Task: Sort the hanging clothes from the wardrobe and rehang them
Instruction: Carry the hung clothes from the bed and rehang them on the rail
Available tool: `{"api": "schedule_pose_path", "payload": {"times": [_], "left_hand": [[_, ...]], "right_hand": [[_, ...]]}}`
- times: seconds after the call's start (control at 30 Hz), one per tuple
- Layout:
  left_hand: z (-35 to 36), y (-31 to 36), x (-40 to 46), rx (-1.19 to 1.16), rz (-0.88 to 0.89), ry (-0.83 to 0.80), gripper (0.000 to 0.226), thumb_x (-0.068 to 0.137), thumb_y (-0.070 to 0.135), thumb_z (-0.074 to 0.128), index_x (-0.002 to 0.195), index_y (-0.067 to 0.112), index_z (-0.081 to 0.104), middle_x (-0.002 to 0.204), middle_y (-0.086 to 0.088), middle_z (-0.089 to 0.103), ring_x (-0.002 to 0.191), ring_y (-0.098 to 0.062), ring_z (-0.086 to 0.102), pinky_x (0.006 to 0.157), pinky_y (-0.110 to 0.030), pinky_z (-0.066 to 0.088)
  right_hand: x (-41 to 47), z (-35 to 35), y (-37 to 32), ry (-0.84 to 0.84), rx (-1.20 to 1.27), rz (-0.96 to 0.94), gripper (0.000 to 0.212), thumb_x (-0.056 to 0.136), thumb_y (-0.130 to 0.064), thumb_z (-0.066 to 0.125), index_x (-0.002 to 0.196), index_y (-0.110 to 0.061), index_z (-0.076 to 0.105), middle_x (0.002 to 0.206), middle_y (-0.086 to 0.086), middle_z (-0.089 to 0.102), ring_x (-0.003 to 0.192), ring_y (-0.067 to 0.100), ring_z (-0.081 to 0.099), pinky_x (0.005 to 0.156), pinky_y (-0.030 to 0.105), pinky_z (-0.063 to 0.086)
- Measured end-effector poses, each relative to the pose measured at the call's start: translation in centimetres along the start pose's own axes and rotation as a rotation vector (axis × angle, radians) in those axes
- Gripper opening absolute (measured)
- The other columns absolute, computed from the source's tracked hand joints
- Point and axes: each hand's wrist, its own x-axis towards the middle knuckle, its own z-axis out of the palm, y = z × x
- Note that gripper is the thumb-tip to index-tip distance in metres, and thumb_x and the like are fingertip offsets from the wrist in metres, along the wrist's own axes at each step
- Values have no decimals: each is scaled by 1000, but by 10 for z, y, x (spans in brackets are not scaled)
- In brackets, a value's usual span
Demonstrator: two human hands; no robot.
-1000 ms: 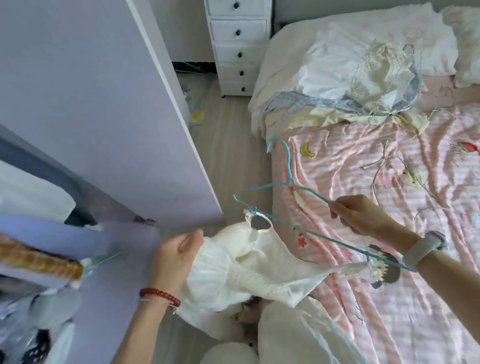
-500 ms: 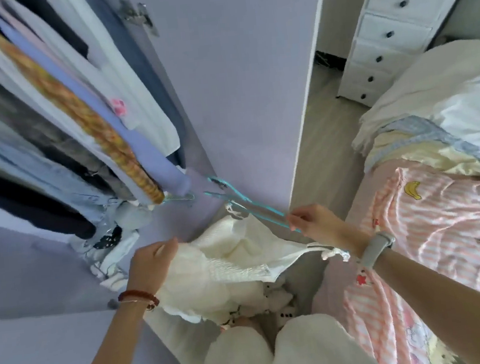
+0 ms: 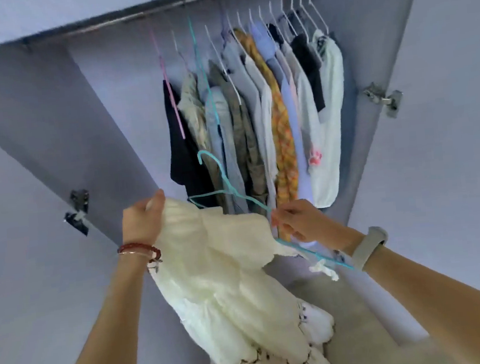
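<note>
A cream-white garment point(image 3: 225, 259) with dark trim along its hem hangs on a teal wire hanger point(image 3: 227, 187), held up in front of the open wardrobe. My left hand point(image 3: 144, 219) grips the garment's left shoulder. My right hand point(image 3: 298, 220) pinches the hanger's right arm, with a knotted white strap point(image 3: 325, 270) dangling below it. The hanger's hook points up, well below the metal rail point(image 3: 157, 9). Several clothes point(image 3: 256, 115) hang from that rail on thin hangers.
The lilac wardrobe doors stand open on both sides, with a hinge point(image 3: 78, 206) on the left and another hinge point(image 3: 385, 100) on the right. The rail is bare to the left of the pink hanger point(image 3: 171, 100).
My view has swung from the bed up to the wardrobe interior. Both hands have lifted the garment and hanger from waist height towards the hanging clothes.
</note>
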Motion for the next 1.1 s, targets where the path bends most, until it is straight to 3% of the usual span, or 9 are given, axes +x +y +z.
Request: {"api": "schedule_pose_path", "payload": {"times": [0.07, 0.2, 0.33, 0.43, 0.53, 0.63, 0.83, 0.97, 1.1], "left_hand": [[-16, 9, 35, -31, 42, 47, 48, 91, 30, 54, 55, 14, 27, 55, -2, 22, 52, -16, 18, 49, -30, 18], [-45, 17, 99, -29, 103, 112, 41, 90, 33, 55, 60, 10, 39, 62, -5, 31, 60, -18, 26, 55, -30, 25], [-57, 19, 142, 47, 92, 140, 56, 91, 32, 51, 45, 16, 24, 47, -1, 26, 50, -22, 27, 50, -32, 23], [-52, 18, 167, 53, 8, 159, 55, 94, 31, 45, 45, 10, 32, 51, -11, 39, 63, -38, 45, 58, -33, 31], [-41, 15, 195, -37, -107, 215, 51, 97, 30, 41, 69, -12, 55, 91, -35, 59, 95, -47, 55, 78, -42, 43], [-30, 23, 227, -193, -201, 291, 46, 98, 27, 38, 102, -15, 57, 113, -32, 57, 108, -43, 52, 89, -39, 39], [-35, 75, 298, -386, -39, 474, 41, 98, 24, 38, 103, -13, 55, 109, -32, 59, 105, -42, 54, 86, -38, 41], [-31, 80, 325, -393, 90, 434, 37, 97, 25, 42, 108, -7, 56, 109, -29, 60, 106, -39, 55, 89, -38, 42], [-18, 42, 332, -353, 31, 375, 35, 97, 24, 43, 106, -7, 57, 106, -30, 61, 106, -41, 55, 88, -38, 43]], "right_hand": [[31, 15, -36, -33, 44, -24, 35, 97, -13, 41, 66, -9, 55, 32, -12, 29, 28, 5, 22, 30, 13, 18], [84, 40, -95, -101, 122, -80, 32, 99, -19, 38, 76, -5, 56, 36, -10, 28, 29, 6, 19, 32, 15, 15], [130, 62, -133, -80, 178, -76, 29, 99, -18, 38, 81, -7, 57, 36, -11, 28, 28, 6, 19, 32, 14, 16], [161, 78, -146, -15, 251, -36, 25, 97, -12, 37, 83, -7, 57, 35, -9, 28, 28, 6, 19, 32, 14, 16], [187, 89, -157, 110, 362, 10, 25, 93, -3, 35, 80, -7, 55, 37, -7, 30, 26, 4, 20, 30, 12, 15], [206, 93, -170, 163, 384, -49, 29, 92, 0, 32, 76, -10, 54, 44, -3, 31, 26, 3, 20, 30, 12, 15], [235, 105, -211, 122, 521, -215, 27, 91, 0, 36, 73, -12, 52, 32, -12, 31, 26, 2, 21, 29, 12, 17], [259, 121, -224, 152, 549, -282, 28, 92, -3, 36, 75, -14, 55, 36, -12, 31, 28, 3, 23, 31, 14, 20], [279, 134, -218, 224, 502, -316, 33, 92, -2, 35, 73, -18, 56, 43, -8, 34, 32, 1, 25, 35, 16, 22]]}}
